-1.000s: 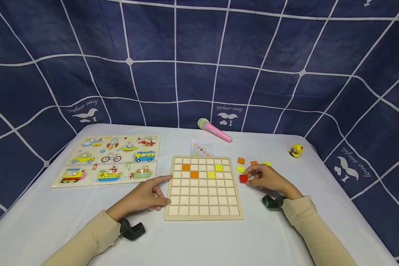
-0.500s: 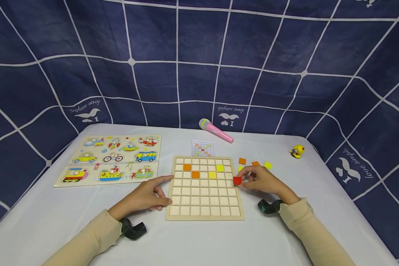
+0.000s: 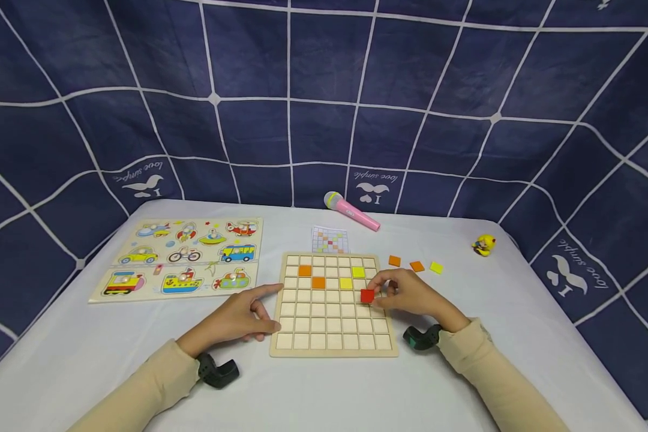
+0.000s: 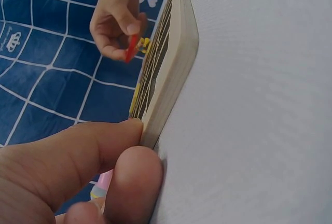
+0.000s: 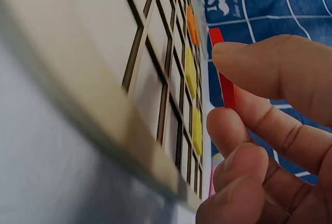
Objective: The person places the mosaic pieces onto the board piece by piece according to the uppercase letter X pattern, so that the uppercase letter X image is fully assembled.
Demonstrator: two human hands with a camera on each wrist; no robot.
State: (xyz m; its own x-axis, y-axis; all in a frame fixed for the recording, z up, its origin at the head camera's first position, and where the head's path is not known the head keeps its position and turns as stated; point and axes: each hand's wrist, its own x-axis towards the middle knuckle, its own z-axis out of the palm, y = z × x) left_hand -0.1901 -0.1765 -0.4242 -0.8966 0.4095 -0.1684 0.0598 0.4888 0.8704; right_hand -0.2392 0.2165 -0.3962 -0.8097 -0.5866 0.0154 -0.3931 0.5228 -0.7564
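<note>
I see the grid board (image 3: 333, 303) lying centred near the table's (image 3: 324, 390) front edge. The vehicle puzzle (image 3: 180, 258) lies to its left. The pattern card (image 3: 330, 240) and microphone (image 3: 352, 212) lie behind it. 3 loose tiles (image 3: 416, 264) lie to its right, the toy figure (image 3: 483, 245) by the right edge.

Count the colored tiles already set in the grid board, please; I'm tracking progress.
4: orange tile in the second row, another orange diagonally below it, yellow tile in the third row, yellow-green tile above right. The right hand may hide others.
</note>
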